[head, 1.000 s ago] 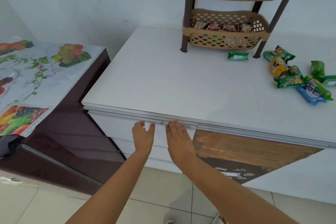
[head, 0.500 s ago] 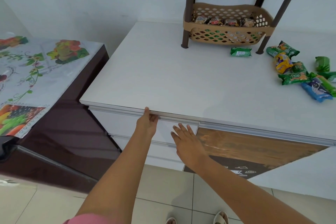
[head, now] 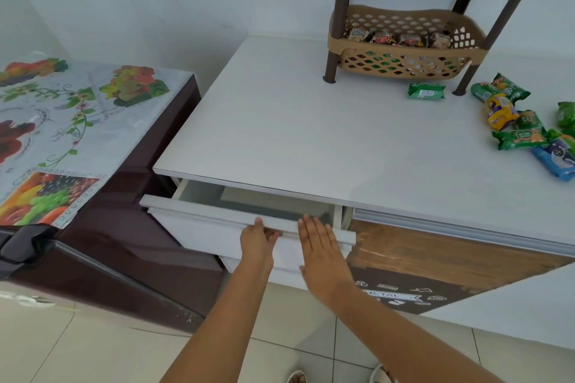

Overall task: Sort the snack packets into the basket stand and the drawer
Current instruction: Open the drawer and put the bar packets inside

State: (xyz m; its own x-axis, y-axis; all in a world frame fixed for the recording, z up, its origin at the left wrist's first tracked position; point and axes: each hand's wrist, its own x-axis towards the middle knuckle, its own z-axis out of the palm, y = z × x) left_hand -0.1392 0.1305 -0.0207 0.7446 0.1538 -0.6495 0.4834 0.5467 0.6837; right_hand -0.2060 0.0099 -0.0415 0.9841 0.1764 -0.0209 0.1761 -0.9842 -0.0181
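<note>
White drawer (head: 217, 228) partly open, interior apparently empty. Left hand (head: 257, 242) fingers curl under its lip; right hand (head: 322, 246) flat, open. Tan lattice basket stand (head: 404, 50) holds packets; loose green, yellow, blue snack packets (head: 516, 121) on white worktop (head: 311, 134).

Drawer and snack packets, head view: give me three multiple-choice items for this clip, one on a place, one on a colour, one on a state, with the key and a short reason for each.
1. Where does the lone green packet lie?
A. in the drawer
B. on the counter between the stand's front legs
C. on the floor

2. What colour are the baskets of the basket stand?
A. tan
B. blue
C. red

3. How is the drawer?
A. fully shut
B. removed
C. partly pulled out

Key: 1 B, it lies on the white counter below the lower basket. 2 A, tan lattice on brown legs. 3 C, the left hand grips its front lip, the right hand is flat beside it, and the inside shows.
</note>
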